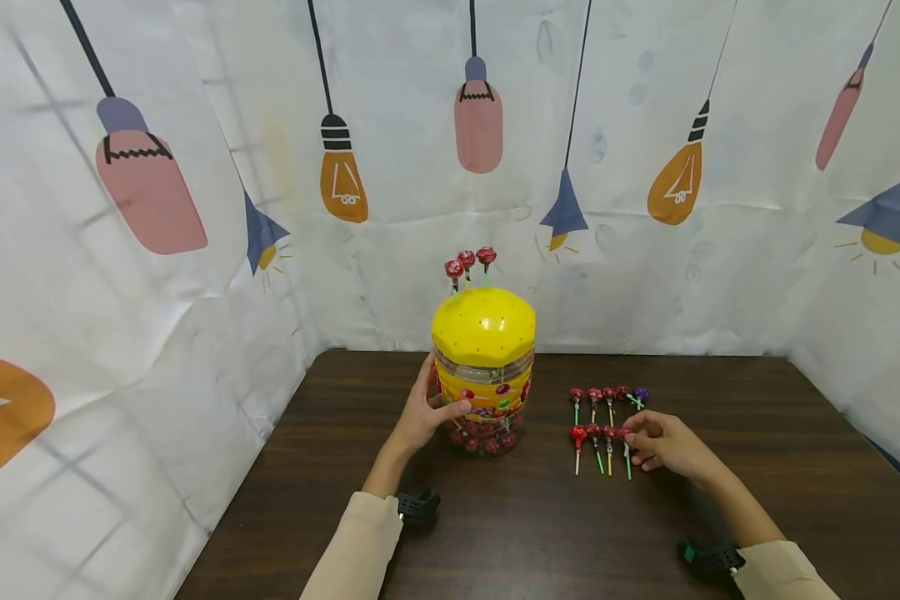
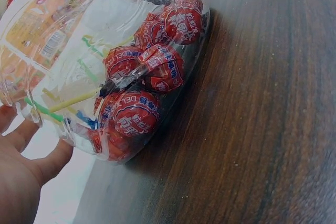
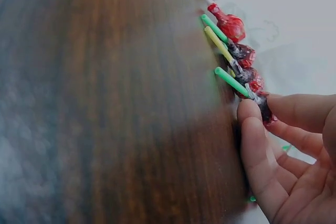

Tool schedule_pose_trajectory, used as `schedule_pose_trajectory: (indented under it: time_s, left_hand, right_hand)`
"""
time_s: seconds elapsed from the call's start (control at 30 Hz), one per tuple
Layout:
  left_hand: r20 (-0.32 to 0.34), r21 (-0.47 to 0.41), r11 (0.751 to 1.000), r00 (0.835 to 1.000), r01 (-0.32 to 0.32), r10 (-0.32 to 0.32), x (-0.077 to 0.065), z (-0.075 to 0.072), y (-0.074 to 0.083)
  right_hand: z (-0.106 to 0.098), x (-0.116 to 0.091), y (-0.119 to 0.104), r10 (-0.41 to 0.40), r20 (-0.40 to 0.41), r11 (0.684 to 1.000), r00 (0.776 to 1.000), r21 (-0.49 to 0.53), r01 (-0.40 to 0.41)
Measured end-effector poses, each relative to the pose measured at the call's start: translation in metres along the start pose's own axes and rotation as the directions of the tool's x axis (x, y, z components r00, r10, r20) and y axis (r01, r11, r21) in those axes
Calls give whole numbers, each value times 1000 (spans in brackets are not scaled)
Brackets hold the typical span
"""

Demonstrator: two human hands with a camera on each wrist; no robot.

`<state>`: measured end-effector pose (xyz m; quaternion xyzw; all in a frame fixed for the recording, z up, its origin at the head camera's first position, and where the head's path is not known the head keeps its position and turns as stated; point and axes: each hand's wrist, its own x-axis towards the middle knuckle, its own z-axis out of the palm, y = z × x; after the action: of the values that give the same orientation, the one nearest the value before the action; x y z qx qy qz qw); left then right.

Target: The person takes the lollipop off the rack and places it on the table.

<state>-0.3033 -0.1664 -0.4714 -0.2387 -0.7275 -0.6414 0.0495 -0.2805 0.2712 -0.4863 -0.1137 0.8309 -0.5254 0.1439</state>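
Observation:
My left hand [image 1: 420, 417] grips the side of a clear plastic jar [image 1: 495, 440] with a domed yellow lid [image 1: 486, 329]. Its thumb lies across the front of the label. Red-wrapped lollipops [image 2: 137, 113] fill the bottom of the jar in the left wrist view. Three lollipops [image 1: 467, 259] stand upright in holes in the lid. Between thumb and fingertips, my right hand [image 1: 671, 446] pinches the wrapped head of a green-stick lollipop [image 3: 231, 81]. That lollipop is at the right end of the nearer row, its stick pointing toward me.
Beyond the nearer row lies a second row of lollipops [image 1: 595, 396], with a purple one [image 1: 641, 392] at its right end. Both rows lie right of the jar on the dark wooden table [image 1: 525, 533]. A white lamp-patterned sheet [image 1: 420, 283] hangs behind and at the sides.

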Motion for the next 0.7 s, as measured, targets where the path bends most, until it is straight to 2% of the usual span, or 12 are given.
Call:
schedule_pose_trajectory:
  time_s: [0.4,0.7]
  left_hand:
    - [3,-11,1000,1000,-4,4,0,0,-1]
    - [-2,-16,1000,1000,2,-2,0,0,0]
  right_hand:
    - [0,-2,-2,26,4,999,1000,-31,-26]
    - [-9,-9,-17,-3,36,997,999,-72,5]
